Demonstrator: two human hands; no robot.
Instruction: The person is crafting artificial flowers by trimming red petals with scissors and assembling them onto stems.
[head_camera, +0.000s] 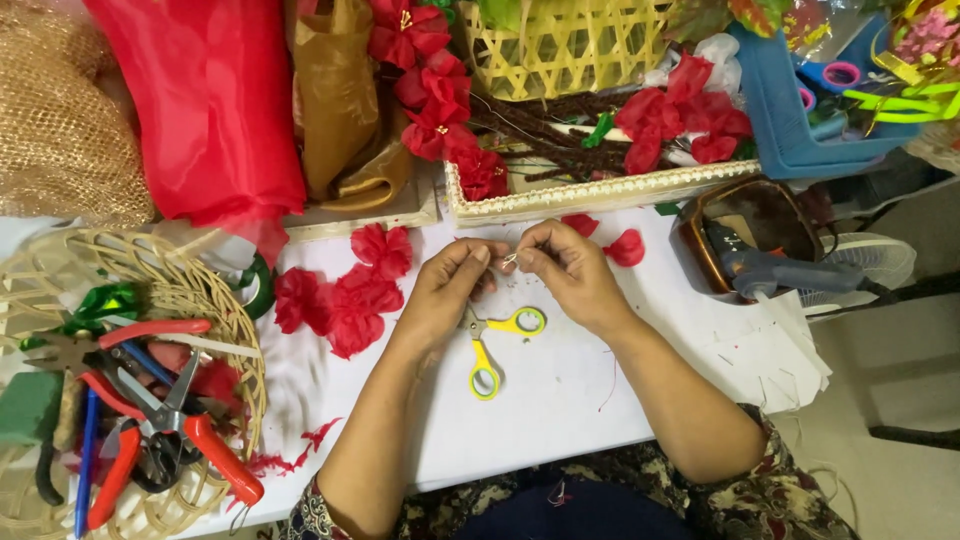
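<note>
Over a white table (560, 400), the left hand (445, 290) and right hand (570, 272) pinch a tiny pale piece (510, 260) between fingertips, just above yellow-handled scissors (495, 345); so small, it could slip among red fabric flowers (340, 300).

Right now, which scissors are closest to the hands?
The small yellow-handled scissors on the white table, just below both hands. The red-handled cutters lie far off in the woven basket.
</note>
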